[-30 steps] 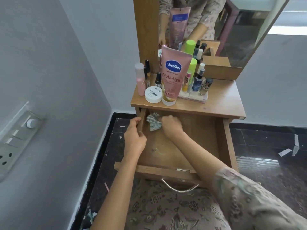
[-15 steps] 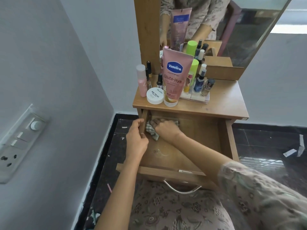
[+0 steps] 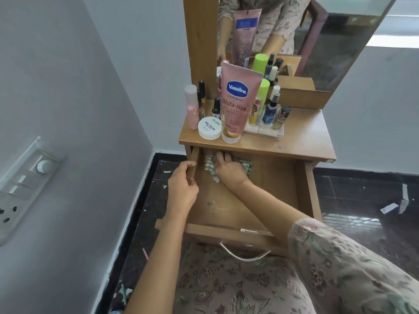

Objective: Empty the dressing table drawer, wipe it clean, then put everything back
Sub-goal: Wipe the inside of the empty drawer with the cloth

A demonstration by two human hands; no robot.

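Nearest, the left hand (image 3: 182, 189) grips the left wall of the drawer (image 3: 302, 191), steadying it. Further in, the right hand (image 3: 230, 169) has pushed the cloth (image 3: 209, 165) deeper into the back-left corner, fingers flat on it (wiping is judged unfinished). Beyond, the cosmetics (image 3: 237, 103) wait on the desk (image 3: 303, 134).

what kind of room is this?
Probably a home bedroom or dressing corner: a wooden dressing table with a mirror, cosmetics such as a Vaseline tube on top, and its drawer pulled open.
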